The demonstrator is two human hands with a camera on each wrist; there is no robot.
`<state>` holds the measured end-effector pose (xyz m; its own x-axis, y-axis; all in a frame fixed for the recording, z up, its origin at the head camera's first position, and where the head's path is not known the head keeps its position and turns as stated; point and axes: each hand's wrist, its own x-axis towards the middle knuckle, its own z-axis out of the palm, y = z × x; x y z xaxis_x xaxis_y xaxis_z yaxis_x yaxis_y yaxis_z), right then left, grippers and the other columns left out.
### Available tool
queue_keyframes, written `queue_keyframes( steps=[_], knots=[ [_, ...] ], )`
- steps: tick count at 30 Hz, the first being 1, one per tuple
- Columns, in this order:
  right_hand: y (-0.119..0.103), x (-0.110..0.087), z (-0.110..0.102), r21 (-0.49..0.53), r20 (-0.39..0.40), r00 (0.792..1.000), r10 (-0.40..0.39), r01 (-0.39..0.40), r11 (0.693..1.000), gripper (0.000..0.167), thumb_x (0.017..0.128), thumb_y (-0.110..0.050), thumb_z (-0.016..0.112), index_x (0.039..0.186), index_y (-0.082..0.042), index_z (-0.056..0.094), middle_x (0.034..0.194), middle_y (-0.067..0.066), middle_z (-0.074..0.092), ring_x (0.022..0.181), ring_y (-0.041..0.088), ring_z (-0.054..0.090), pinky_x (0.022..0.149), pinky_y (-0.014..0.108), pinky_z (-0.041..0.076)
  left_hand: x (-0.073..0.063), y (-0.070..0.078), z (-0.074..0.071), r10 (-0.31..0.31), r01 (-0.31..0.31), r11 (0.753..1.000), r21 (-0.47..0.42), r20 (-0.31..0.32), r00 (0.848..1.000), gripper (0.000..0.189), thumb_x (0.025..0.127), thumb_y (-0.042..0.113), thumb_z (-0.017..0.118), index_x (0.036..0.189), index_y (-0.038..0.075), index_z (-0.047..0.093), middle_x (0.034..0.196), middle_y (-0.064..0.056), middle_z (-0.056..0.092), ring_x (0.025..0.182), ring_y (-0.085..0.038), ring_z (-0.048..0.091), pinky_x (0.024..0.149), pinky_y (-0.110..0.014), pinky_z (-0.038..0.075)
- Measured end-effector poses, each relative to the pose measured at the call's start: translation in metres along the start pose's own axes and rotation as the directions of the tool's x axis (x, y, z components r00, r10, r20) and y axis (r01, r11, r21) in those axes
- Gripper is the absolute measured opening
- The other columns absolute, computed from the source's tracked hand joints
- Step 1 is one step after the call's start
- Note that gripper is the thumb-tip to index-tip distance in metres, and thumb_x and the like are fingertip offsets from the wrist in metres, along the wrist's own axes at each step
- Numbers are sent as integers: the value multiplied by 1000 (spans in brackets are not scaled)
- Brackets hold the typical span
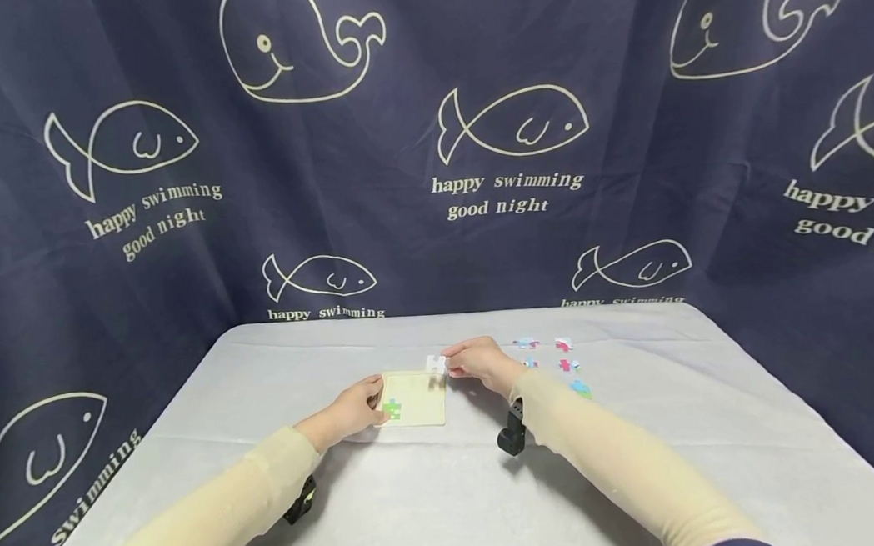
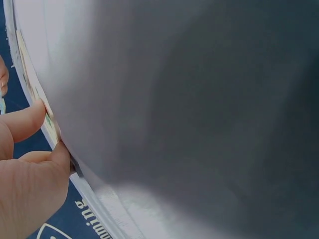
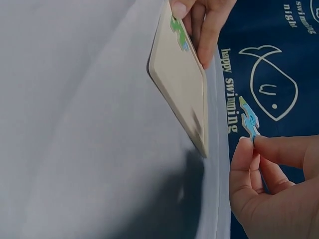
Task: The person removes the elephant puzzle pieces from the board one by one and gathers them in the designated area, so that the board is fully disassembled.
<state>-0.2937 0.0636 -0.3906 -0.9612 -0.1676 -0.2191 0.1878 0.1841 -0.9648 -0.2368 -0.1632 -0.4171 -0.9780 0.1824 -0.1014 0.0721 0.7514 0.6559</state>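
Observation:
A square wooden puzzle tray [image 1: 418, 401] lies on the table, with a green jigsaw piece [image 1: 391, 408] in its near left corner. My left hand [image 1: 349, 410] grips the tray's left side, fingers and thumb at the rim. Between thumb and fingertips, my right hand [image 1: 480, 362] pinches another jigsaw piece [image 1: 436, 363], raised over the tray's far right corner. The right wrist view shows blue and a yellow-green tip on this held piece [image 3: 249, 117]. Only a thin strip of the tray [image 2: 37, 87] appears in the left wrist view, beside my left fingers.
Several loose jigsaw pieces in blue, red and green lie right of my right hand, among them a red one [image 1: 569, 366] and a blue-green one [image 1: 579, 389]. A pale cloth covers the table [image 1: 391, 510]. Behind it hangs a dark blue curtain [image 1: 403, 208] with fish drawings.

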Motion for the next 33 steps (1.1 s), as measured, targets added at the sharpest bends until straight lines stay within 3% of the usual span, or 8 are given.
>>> queue_keyframes(
  steps=[9,16,27,33],
  knots=[
    [1,1,-21,-5,-4,1000,3,-3,1000,28,86,10,61,114,13,64,97,13,68,65,7,61,68,18,59,-2,4,-1,8,-8,1000,-4,6,1000,72,84,3,71,143,-12,33,156,-22,29,139,-38,37,116,-45,32],
    [11,4,-42,-61,-38,999,-2,0,998,27,86,10,61,112,14,64,110,19,65,65,6,60,68,18,59,-4,6,-1,-3,3,1000,-4,8,1000,72,84,4,71,143,-12,34,156,-22,28,138,-38,38,116,-46,32],
    [20,3,-70,-84,-57,998,-14,9,996,27,84,12,61,111,18,63,89,12,68,60,5,61,67,20,59,-10,11,-4,-11,10,1000,4,10,1000,72,84,4,72,143,-12,34,155,-22,29,138,-40,38,117,-48,30],
    [24,3,-78,-104,-52,999,-17,11,994,27,84,11,62,111,16,64,93,14,70,61,5,61,68,20,60,-10,8,-3,14,-14,1000,22,9,1000,70,86,8,71,143,-12,34,154,-23,31,136,-41,39,116,-48,33]
  ],
)
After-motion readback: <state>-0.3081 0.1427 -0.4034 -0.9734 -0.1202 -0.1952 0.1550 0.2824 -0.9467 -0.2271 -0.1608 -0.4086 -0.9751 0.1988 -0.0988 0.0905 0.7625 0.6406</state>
